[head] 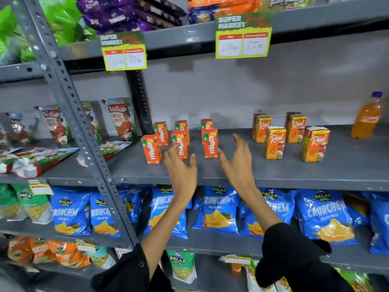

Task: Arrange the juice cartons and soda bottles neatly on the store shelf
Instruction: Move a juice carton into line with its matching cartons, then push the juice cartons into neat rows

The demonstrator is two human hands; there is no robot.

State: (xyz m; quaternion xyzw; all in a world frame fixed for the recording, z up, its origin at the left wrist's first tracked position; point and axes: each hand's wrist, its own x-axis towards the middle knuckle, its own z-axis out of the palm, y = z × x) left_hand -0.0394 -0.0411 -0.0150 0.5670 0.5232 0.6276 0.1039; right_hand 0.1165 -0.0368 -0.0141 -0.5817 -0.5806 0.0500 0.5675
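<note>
Several small red-orange Maaza juice cartons (pixel 151 149) stand loosely grouped on the grey shelf (pixel 273 173), left of middle. Further right stand several orange Real juice cartons (pixel 275 142), also spread out. An orange soda bottle (pixel 367 116) with a blue cap stands at the far right. My left hand (pixel 181 167) is open, its fingertips just in front of a front Maaza carton (pixel 180 144). My right hand (pixel 237 163) is open too, beside the rightmost front Maaza carton (pixel 210 142), holding nothing.
Ketchup pouches (pixel 121 119) stand and lie on the neighbouring shelf to the left, past a slotted upright post (pixel 69 98). Two price tags (pixel 243 36) hang from the shelf above. Blue snack bags (pixel 219 209) fill the shelf below.
</note>
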